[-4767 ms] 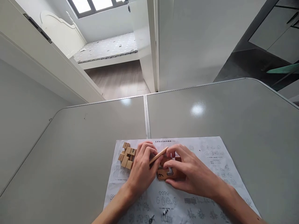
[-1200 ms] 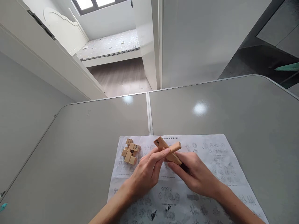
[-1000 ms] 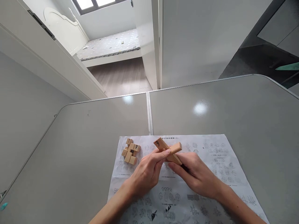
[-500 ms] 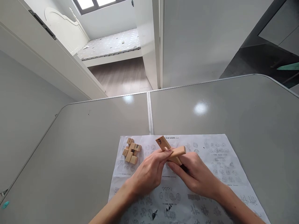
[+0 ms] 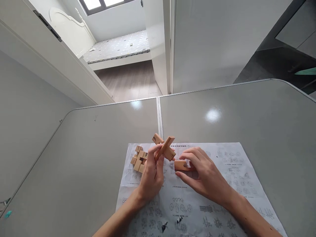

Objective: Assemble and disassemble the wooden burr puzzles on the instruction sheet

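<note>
Crossed wooden pieces (image 5: 165,148), one bearing a dark mark, are gripped in the closed fingers of the left hand (image 5: 151,172) above the far edge of a printed sheet (image 5: 182,192). On the sheet, a notched wooden block (image 5: 180,165) is framed by the parted fingers of the right hand (image 5: 203,172); whether it is gripped cannot be told. Beside the left hand, a block cluster (image 5: 138,160) marked "3" is seen on the sheet, which is laid on the gray tabletop (image 5: 74,164).

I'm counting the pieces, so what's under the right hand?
The left end of a notched wooden piece shows from under the right hand, over the printed sheet. The hand covers its right end and the print beneath.
</note>
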A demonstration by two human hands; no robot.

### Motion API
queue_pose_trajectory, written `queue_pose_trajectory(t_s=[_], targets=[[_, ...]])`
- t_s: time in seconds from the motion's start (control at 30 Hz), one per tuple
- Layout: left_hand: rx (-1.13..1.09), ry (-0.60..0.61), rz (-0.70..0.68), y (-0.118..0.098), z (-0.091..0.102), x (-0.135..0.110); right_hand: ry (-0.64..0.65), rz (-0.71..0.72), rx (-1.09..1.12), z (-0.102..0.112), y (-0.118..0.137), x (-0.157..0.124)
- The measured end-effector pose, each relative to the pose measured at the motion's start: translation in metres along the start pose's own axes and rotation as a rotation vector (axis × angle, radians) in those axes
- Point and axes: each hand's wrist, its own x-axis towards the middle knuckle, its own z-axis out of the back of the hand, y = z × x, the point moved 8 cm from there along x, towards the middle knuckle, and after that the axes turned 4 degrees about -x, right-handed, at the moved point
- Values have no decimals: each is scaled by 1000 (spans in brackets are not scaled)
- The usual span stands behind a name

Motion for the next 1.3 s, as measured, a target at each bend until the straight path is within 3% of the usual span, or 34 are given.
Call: queue_pose_trajectory(t_s=[0.2,0.47,0.6,0.83,1.03,1.3], targets=[[-33,-12,56,3,1,1,50,-33,-141,-9,-8,-2],[-52,21,40,-3,-2,2,65,-37,-60,-8,-6,0],[-51,21,42,-2,-1,2,-4,-152,118,-1,-12,0],[21,18,56,3,2,0,-134,-557,626,8,-46,-11],[123,50,51,1,0,-3,-86,-604,1054,0,-45,-11],[143,143,5,-6,-6,-4,-31,-647,1128,-8,-45,-14]])
